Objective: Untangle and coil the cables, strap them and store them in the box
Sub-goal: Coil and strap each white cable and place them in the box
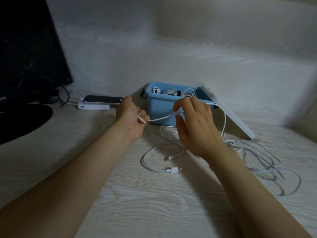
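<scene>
— Nearest the lens, what shows?

— Two bare forearms, coming in from 7 and 5 o'clock over the pale wood-grain table (154, 208) and reaching toward 12.

— And the person's left hand (132, 115)?

— Its fingers are curled, and it pinches one end of a white cable (163, 118) above the table, just at 9 o'clock of the blue box (159, 107).

— The right hand (193, 124)?

— Its back faces the camera, with the fingers spread apart and loosely bent, closed round nothing. The same cable runs from the left hand across its palm side. It comes out at the hand's 2 o'clock and drops toward the table.

— Where does it land?

— Beside a loose tangle of white cables (262, 158), which lies at 4 o'clock of the box. At 6 o'clock of the right hand lie a cable connector (169, 158) and a white plug adapter (174, 170) on a looping lead.

— And the box itself?

— It stands open on the table behind both hands. Coiled cables (169, 91) lie inside, and one bundle is bound by a black strap (178, 93). The lid (229, 114) leans against the box's 3 o'clock side with its lower edge on the table.

— Anything else?

— At 9 o'clock of the box a phone (103, 99) lies on a white power bank (93, 106). Toward 10 o'clock stands a dark monitor (29, 48), with a black mat (22, 121) before it.
</scene>
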Motion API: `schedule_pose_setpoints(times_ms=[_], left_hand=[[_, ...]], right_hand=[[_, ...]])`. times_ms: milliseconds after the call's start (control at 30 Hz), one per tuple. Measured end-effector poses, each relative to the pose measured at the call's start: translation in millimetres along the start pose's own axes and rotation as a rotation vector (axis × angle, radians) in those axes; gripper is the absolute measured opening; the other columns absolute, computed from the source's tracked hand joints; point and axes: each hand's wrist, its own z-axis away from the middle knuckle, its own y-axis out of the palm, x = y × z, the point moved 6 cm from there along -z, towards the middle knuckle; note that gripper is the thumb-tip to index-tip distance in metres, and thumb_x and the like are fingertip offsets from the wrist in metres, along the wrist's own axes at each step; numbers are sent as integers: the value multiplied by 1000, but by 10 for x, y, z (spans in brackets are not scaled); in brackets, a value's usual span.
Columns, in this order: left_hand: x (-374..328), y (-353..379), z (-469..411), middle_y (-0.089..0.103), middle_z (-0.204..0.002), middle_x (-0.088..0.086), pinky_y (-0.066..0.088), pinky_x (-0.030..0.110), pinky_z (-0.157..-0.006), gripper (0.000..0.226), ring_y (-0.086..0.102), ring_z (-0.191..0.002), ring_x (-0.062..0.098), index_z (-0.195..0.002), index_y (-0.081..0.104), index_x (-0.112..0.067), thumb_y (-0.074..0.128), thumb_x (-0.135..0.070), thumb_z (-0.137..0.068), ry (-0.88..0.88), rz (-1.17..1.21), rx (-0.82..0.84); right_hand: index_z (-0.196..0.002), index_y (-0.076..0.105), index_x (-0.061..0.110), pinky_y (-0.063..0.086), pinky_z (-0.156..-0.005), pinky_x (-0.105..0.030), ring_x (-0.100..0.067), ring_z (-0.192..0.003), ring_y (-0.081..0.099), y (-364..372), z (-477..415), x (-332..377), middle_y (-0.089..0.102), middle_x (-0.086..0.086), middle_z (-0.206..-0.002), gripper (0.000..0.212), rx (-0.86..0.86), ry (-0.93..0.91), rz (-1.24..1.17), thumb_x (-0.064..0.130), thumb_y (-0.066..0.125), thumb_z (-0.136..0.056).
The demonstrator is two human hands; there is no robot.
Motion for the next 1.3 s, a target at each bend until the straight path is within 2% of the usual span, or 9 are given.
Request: schedule_pose_setpoints(times_ms=[167,333,567,733,867,1000,1067,1200,1300], left_hand=[[-28,-41,-13,23,-55,-4,20,18,-37,36,21,-36,8,-74,36,-22,43,-31,-108,64,-122,-30],[-95,24,123,40,-49,-6,24,11,-37,28,31,-28,5,-87,48,-19,47,-40,-106,130,-413,41],[88,106,105,47,-80,-1,31,27,-54,62,44,-57,11,-103,66,-19,52,-77,-87,101,-690,268],[289,246,280,40,-72,-1,25,27,-54,80,28,-61,18,-93,62,-14,53,-92,-77,-136,-623,687],[385,324,475,29,-82,5,25,26,-47,81,20,-66,22,-94,60,-15,49,-94,-78,-233,-632,884],[359,339,517,44,-89,7,33,27,-58,89,41,-72,15,-121,62,-15,67,-88,-70,-111,-709,936],[382,314,555,43,-90,8,33,25,-55,83,39,-75,15,-114,65,-20,84,-79,-59,-101,-802,996],[417,313,643,63,-104,10,48,38,-86,42,59,-99,24,-115,66,-13,87,-11,-79,-48,-901,1150],[431,280,624,64,-85,3,41,28,-58,42,57,-74,14,-98,66,-15,60,12,-67,-89,-900,1082]], right_hand=[[-101,64,17,49,-66,-43,-21,-77,57,-135,3,105,57,1,-93,14,-75,-60,-17,25,65,-89],[-82,67,19,47,-50,-33,-16,-59,58,-329,29,165,61,5,-76,41,-283,-67,89,59,74,-85],[-104,60,5,45,-67,-40,-18,-84,47,-150,-24,332,49,-6,-101,15,-110,-139,-218,19,55,-104],[-106,59,12,34,-52,-29,-6,-60,40,-117,-15,168,42,22,-73,24,-187,-2,-147,35,65,-104],[-114,64,10,56,-67,-39,-9,-77,58,-88,-21,68,60,3,-97,18,-197,39,-333,18,49,-109],[-125,68,7,56,-76,-40,-12,-88,51,-44,-31,104,50,0,-106,36,-185,24,-265,1,49,-95],[-122,71,8,54,-77,-40,-20,-93,59,-53,-19,83,57,-6,-107,29,-208,23,-232,7,54,-98],[-110,76,9,55,-77,-44,-26,-92,66,-84,-20,30,65,-7,-103,14,-260,52,-210,14,70,-98],[-98,76,12,53,-74,-49,-27,-87,63,-105,-23,-11,64,-6,-93,16,-315,71,-168,27,70,-99]])
